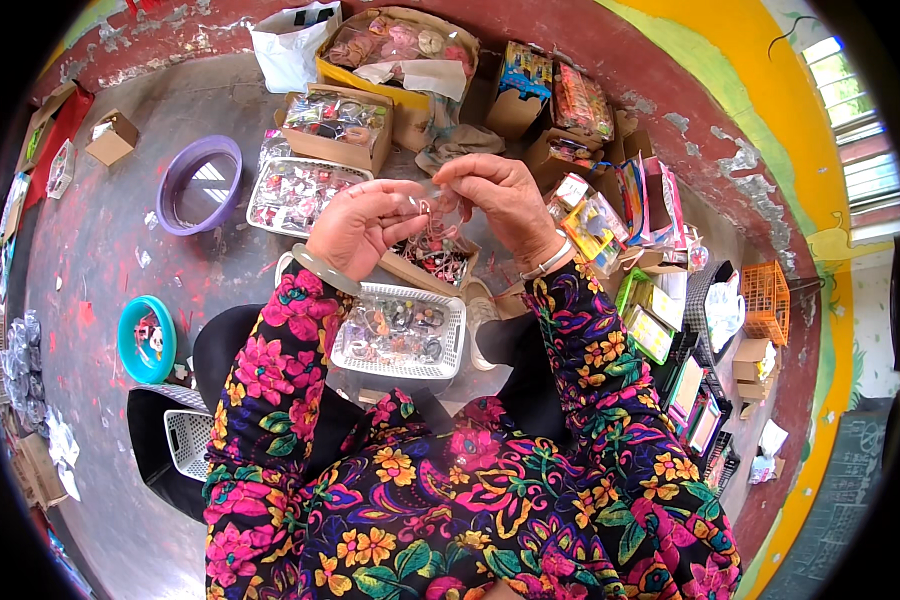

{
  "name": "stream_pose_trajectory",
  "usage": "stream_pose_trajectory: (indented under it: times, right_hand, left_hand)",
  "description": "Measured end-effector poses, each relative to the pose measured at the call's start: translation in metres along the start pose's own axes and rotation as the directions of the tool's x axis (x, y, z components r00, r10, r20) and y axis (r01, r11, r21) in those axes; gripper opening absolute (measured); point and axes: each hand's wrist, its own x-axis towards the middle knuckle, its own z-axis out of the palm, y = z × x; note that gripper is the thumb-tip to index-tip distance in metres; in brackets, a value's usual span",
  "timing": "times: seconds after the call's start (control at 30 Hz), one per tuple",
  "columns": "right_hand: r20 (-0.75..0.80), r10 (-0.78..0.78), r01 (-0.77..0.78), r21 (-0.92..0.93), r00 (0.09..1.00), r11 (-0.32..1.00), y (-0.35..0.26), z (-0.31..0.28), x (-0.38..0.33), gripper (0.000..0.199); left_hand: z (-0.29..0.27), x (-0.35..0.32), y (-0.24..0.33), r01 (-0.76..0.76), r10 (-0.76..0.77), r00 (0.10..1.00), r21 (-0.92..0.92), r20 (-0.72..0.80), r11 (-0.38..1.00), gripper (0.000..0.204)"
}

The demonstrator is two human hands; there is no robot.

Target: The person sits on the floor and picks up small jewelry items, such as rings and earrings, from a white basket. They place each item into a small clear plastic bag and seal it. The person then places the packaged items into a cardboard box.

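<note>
Both hands are raised close together over the baskets in front of my lap. My left hand point(362, 225) has its palm turned partly up, with thumb and fingers pinched on a small pink, stringy piece point(426, 208). Right beside it, my right hand point(505, 203) pinches at the same spot with thumb and forefinger; its other fingers curl in. Exactly what this piece is, I cannot make out. Below the hands stands a white plastic basket point(400, 372) of small clear packets with dark and tan bands. A carton point(415, 277) of red and dark small items lies partly hidden behind my hands.
Another white basket point(270, 222) of packets and an open carton point(355, 150) stand farther off. Left on the floor are a purple basin point(175, 220) and a turquoise basin point(128, 345). Along the right wall are colourful packages point(595, 235) and an orange crate point(767, 300).
</note>
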Motion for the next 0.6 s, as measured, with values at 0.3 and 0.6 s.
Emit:
stream_pose_trajectory:
  times: [0.3,0.6]
  right_hand:
    - [0.004,0.004,-0.003,-0.039,1.0,0.999,0.0007,0.0014,0.0007,0.019]
    - [0.013,-0.018,0.019,-0.091,1.0,0.996,0.0011,0.0017,0.0005,0.019]
  left_hand:
    - [0.0032,0.0019,0.0007,-0.013,0.009,0.997,-0.046,-0.077,0.999,0.022]
    - [0.005,0.0022,-0.0029,0.018,-0.013,0.994,0.046,-0.105,0.999,0.016]
